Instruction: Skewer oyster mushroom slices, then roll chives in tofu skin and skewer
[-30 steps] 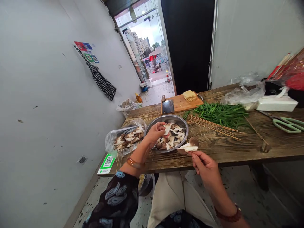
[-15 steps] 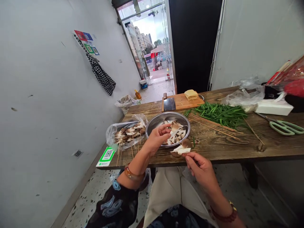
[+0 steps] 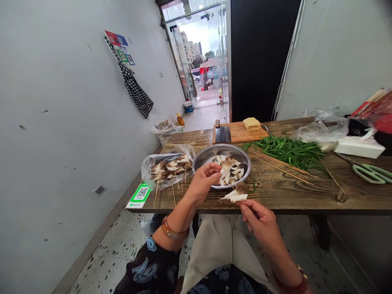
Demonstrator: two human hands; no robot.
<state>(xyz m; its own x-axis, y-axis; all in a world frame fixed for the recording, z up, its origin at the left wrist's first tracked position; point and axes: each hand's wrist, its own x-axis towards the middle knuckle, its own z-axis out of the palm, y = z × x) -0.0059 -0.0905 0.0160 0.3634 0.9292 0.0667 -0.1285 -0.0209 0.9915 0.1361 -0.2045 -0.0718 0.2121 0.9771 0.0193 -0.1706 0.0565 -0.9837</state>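
My left hand is closed, with a piece of oyster mushroom pinched between thumb and fingers over the near side of the metal bowl. Loose mushroom pieces lie inside the bowl. Just in front of the table edge, my right hand grips a thin wooden skewer with mushroom pieces threaded on it. Its tip points up toward the left hand's piece; whether the two touch, I cannot tell. Left of the bowl, several finished mushroom skewers rest on clear plastic, their sticks facing me.
Behind the bowl, a cutting board carries a cleaver and stacked tofu sheets. Green chives and bare skewers lie right of the bowl. Further right are scissors and a tissue box. A QR-code card marks the left corner.
The view has shifted slightly, so the scene sits a little differently. The left fingers have curled closer around the mushroom piece. The right hand keeps its hold on the skewer.
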